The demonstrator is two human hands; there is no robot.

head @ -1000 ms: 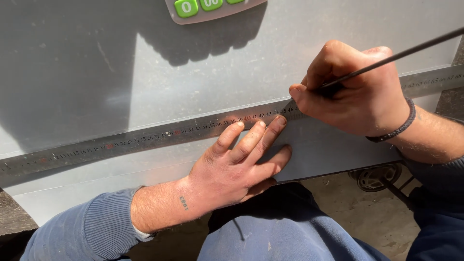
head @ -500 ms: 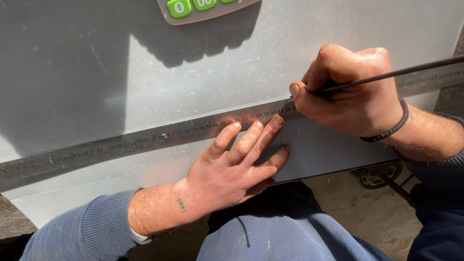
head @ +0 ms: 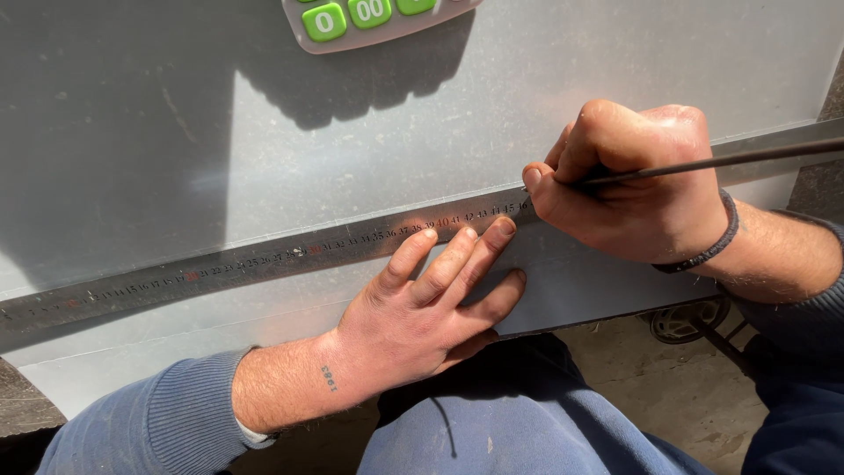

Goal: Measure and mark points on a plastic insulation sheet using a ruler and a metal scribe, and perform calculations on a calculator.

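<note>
Blue ribbed sweater sleeves [head: 167, 422], blue trousers [head: 519, 422], dark cord bracelet [head: 716, 242] on right wrist.

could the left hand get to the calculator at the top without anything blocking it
Probably yes. The left hand lies flat with its fingertips on the steel ruler, and only bare grey sheet shows between it and the calculator. The right hand with its thin rod sits off to the side.

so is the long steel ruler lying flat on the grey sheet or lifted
Flat: the long steel ruler lies on the grey sheet, left hand fingertips pressing its edge.
</note>
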